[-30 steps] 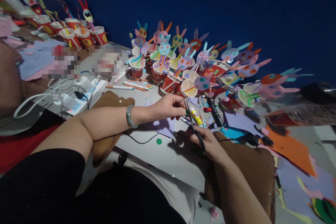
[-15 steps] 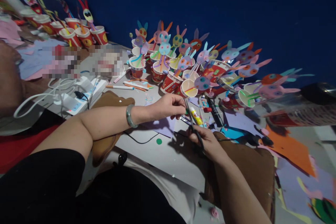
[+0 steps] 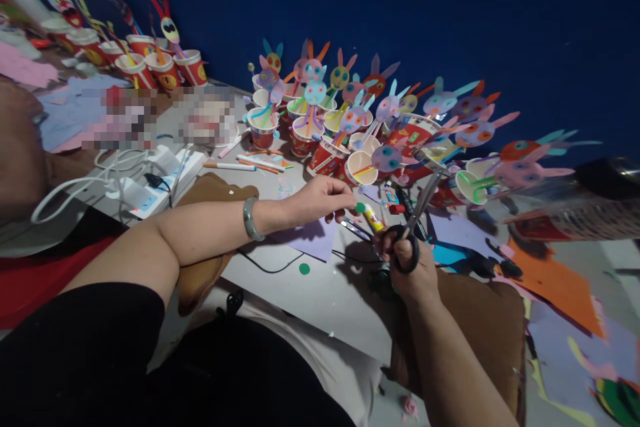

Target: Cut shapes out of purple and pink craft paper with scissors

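Between thumb and finger, my left hand [image 3: 320,201] pinches a small green paper circle [image 3: 360,207] above the table. My right hand [image 3: 407,260] is wrapped round the black handles of a pair of scissors [image 3: 423,203], whose blades point up and away to the right, apart from the circle. A second green circle [image 3: 304,269] lies flat on the white tabletop [image 3: 270,287] nearer my body. Under my left hand is a sheet of purple paper [image 3: 315,240]. A yellow glue stick [image 3: 373,219] lies just beyond the held circle.
Paper cups with rabbit-faced figures [image 3: 315,93] crowd the table's back. A white power strip [image 3: 173,183] with tangled cables sits left. Orange paper [image 3: 555,287] and a large bottle [image 3: 575,213] are on the right. Another person's arm [image 3: 20,147] shows at the far left.
The scissors have moved from beside my left fingers to the right, and their blades now tilt up and away. My left hand stays in place, with the green circle now plainly visible.
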Motion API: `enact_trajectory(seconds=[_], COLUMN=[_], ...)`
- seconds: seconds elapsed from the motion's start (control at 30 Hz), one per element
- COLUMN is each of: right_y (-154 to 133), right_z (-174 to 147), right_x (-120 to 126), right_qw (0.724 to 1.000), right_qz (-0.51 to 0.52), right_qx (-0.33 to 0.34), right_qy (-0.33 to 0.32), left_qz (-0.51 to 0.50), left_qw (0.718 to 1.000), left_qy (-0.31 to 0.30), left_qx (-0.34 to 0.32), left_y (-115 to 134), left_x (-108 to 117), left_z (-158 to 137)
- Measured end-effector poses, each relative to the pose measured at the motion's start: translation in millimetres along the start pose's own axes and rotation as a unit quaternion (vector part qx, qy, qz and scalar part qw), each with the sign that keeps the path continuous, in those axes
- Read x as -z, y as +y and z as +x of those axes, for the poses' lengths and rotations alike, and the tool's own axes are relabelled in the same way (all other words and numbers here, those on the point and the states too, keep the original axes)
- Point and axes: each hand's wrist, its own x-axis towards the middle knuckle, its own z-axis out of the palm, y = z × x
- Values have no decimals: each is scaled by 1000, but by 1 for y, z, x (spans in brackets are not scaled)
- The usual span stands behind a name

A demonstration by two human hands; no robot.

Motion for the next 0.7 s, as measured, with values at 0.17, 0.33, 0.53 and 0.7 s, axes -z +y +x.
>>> enact_trajectory(seconds=[0.17,0.33,0.53,0.7], right_y=[-1,3,8,8], right_z=[1,1,2,2], right_x=[-1,1,1,1], right_qw=[1000,998,993,988], right_qz=[5,-31,-47,-75], right_qx=[5,21,90,119], right_qy=[28,48,58,55], left_qz=[23,44,87,219], left_qw=[999,999,993,918], left_qy=[-9,-13,-79,-322], left_qx=[-25,-29,8,70], left_y=[-3,-2,-3,-3], left_x=[3,3,3,8], left_z=[2,2,3,-1])
